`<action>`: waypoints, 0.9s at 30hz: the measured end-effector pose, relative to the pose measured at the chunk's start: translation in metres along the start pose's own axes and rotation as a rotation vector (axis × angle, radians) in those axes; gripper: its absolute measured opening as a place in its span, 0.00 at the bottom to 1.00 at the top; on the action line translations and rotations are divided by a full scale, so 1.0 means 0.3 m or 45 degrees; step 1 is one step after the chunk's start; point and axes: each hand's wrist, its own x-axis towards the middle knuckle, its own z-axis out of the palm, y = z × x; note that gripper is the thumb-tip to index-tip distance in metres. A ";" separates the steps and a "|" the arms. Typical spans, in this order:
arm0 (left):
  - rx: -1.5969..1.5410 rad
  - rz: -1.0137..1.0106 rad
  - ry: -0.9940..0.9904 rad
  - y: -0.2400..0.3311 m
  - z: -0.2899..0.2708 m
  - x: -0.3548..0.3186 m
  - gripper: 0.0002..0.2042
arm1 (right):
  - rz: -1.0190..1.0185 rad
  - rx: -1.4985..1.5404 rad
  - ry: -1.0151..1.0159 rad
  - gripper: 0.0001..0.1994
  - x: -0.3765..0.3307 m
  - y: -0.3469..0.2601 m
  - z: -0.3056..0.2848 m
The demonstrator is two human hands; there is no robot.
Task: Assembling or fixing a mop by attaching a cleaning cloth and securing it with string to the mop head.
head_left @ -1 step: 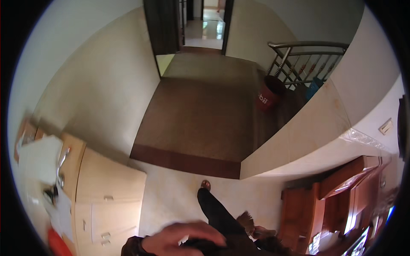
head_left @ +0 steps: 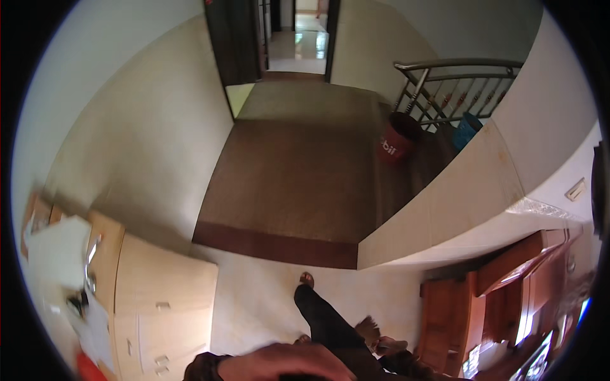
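My left hand [head_left: 276, 365] is at the lower edge, in front of my body, smeared by motion. Its fingers run out of the picture, so whether it holds anything is hidden. To its right, my right hand [head_left: 391, 345] is closed around a brown, fan-shaped bristly thing [head_left: 367, 330], perhaps a small brush. The bristles spread upward from the hand, and any handle is hidden. Below them both, my dark-trousered leg [head_left: 324, 320] reaches forward, with a sandalled foot [head_left: 307, 278] on the pale tiles.
A brown floor [head_left: 292, 178] with a dark red edge lies ahead, leading to a doorway. A light wooden cabinet [head_left: 165, 273] stands left, reddish wooden furniture [head_left: 445, 317] right. A red bucket [head_left: 397, 143] and blue bucket [head_left: 467, 130] stand by the metal railing [head_left: 457, 66].
My left hand has dropped lower, its fingers now largely out of view. A second foot shows behind the first. My right hand keeps its hold on the bristly thing.
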 end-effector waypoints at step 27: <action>-1.426 -0.084 -1.195 0.259 -0.969 1.340 0.10 | -0.711 0.618 -0.032 0.08 0.231 -0.295 1.341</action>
